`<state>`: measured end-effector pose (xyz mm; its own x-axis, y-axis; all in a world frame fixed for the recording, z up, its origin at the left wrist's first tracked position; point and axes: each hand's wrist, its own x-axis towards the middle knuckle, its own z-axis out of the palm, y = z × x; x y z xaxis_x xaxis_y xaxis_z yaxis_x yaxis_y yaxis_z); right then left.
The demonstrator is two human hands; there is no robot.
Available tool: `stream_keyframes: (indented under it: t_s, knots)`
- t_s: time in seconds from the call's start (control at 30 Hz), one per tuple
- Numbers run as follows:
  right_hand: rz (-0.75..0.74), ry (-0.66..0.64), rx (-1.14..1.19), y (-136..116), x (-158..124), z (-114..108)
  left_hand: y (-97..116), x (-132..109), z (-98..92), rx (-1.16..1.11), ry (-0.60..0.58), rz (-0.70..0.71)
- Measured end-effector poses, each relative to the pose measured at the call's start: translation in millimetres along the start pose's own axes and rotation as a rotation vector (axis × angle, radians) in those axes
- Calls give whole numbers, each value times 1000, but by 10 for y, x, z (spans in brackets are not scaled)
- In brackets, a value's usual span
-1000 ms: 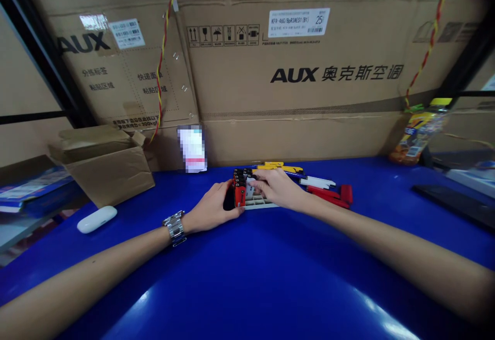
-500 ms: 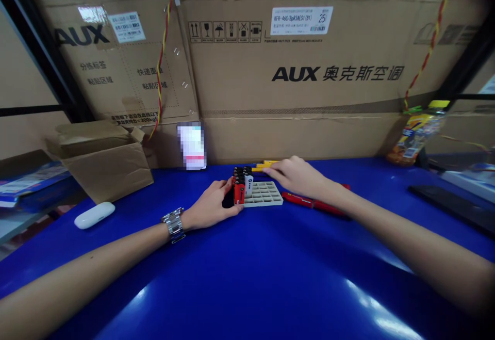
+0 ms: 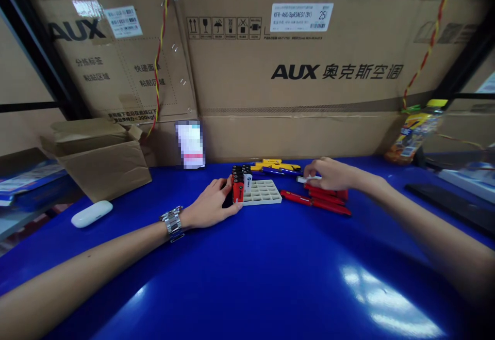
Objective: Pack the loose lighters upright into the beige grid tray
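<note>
A white grid tray [image 3: 264, 192] lies on the blue table, with red lighters [image 3: 237, 191] standing upright in its left column and white lighters [image 3: 247, 183] beside them. My left hand [image 3: 211, 203] grips the tray's left end, thumb along the front corner and fingers at the side. To the right, my right hand [image 3: 323, 174] pinches a loose white lighter [image 3: 303, 179], partly hidden by the fingers. Just below that hand lie several red lighters [image 3: 328, 205]. Yellow lighters [image 3: 276, 165] and blue lighters [image 3: 274, 171] lie behind the tray.
An open cardboard box [image 3: 106, 167] and a white earphone case [image 3: 92, 213] sit at the left. A phone [image 3: 190, 145] leans against the large carton [image 3: 294, 133] at the back. A drink bottle [image 3: 415, 133] and a black flat object [image 3: 448, 206] are at the right.
My right hand has moved right, from the yellow lighters behind the tray to a white lighter above the red ones. My left hand stays at the tray.
</note>
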<state>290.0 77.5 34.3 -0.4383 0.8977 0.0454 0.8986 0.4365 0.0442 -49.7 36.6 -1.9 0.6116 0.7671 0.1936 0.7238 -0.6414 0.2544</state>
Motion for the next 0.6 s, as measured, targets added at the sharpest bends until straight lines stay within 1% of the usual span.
stream_keyframes:
  t_s: [0.1, 0.13, 0.23, 0.33, 0.37, 0.43, 0.53, 0.6]
  knots:
    - [-79, -66, -90, -61, 23, 28, 5, 3, -3, 17, -12, 7]
    - [-94, -64, -111, -68, 35, 45, 5, 4, -2, 18, -14, 10]
    - [-142, -22, -123, -62, 72, 113, 0, 7, 5, 12, -8, 18]
    - [-205, 83, -91, -87, 81, 159, -3, 7, 12, 7, 2, 12]
    - [-208, 127, -67, -112, 74, 159, -2, 6, 12, 6, 2, 9]
    - [-167, 189, 25, -189, 49, 137, 1, 3, 12, 7, 3, 5]
    - [-93, 225, 223, -332, 11, 61, 1, -1, 10, 3, 3, -2]
    - [-95, 283, 325, -420, 5, 10, -5, -1, 13, 0, 5, -4]
